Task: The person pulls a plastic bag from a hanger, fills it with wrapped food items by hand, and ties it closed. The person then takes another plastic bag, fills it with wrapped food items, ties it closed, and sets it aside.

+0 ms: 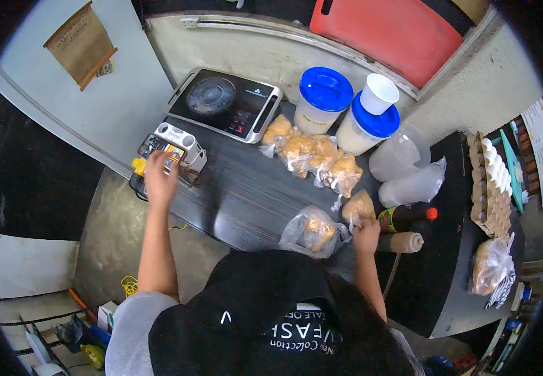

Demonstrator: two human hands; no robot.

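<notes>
My left hand [160,175] reaches out at the left of the table, fingers extended over the lit screen of a phone [174,152]. The phone rests against a white box-shaped device [187,141] with round holes in its top. At the table's right side, my right hand [365,237] is closed on the lower edge of a plastic bag of golden-brown food [358,205]; the fingertips are partly hidden. Just left of it lies an opened-out clear plastic bag [293,232] with a similar golden-brown portion [319,234] in it.
Several knotted food bags [312,153] lie in a row before an induction cooktop [224,103] and two blue-lidded tubs [325,94]. Beside my right hand lie a dark red-capped bottle [409,219] and a sauce squeeze bottle [402,242]. Egg trays [488,194] stand far right.
</notes>
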